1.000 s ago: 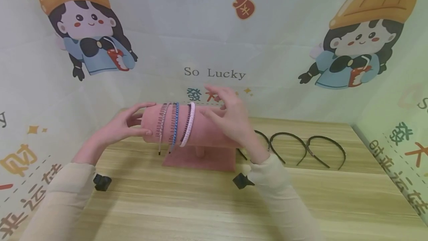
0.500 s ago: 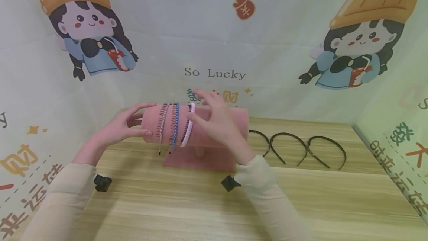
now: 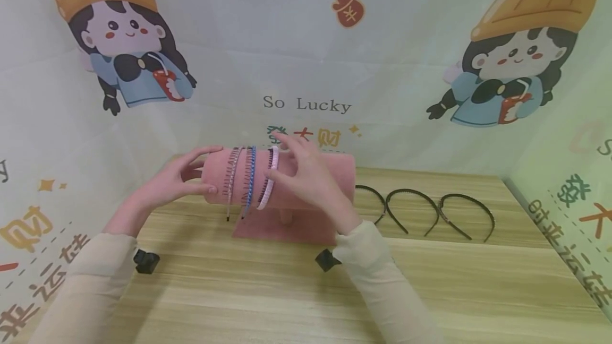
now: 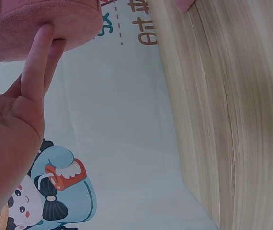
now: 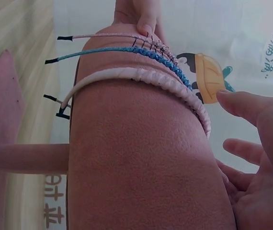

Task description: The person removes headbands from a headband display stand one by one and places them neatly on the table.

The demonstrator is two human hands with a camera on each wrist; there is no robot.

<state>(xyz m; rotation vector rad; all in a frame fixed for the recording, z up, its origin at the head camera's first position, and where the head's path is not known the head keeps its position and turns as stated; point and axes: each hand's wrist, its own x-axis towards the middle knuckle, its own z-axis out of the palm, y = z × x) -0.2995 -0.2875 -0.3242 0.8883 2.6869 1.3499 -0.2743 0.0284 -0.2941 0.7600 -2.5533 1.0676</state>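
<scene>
Head view: a person's left hand [image 3: 172,179] braces the left end of a pink plush-covered cylinder [image 5: 146,148], thumb on the near side and fingers curved over the far side, with a fingertip set against its round end in the left wrist view. The right hand [image 3: 311,174] is loosely spread over the cylinder's middle, gripping nothing; its thumb is close to a white braided headband [image 3: 268,185], and whether the two touch cannot be told, though the right wrist view shows the thumb tip apart from it.

Three headbands straddle the cylinder, the white one farthest right. Left of it sits a blue braided headband [image 3: 251,174], then a thin silvery-pink toothed headband [image 3: 231,174] nearest the left hand. A short post joins the cylinder to its flat pink base [image 3: 287,233].

Cream sleeves [image 3: 86,275] cover both forearms. To the right, three slim black headbands [image 3: 411,191] lie in a row on a pale wood-grain table [image 3: 239,301], the leftmost partly hidden behind the cylinder. On the far side hangs a whitish cloth backdrop [image 3: 248,31] printed with cartoon figures in orange hats and "So Lucky" lettering.
</scene>
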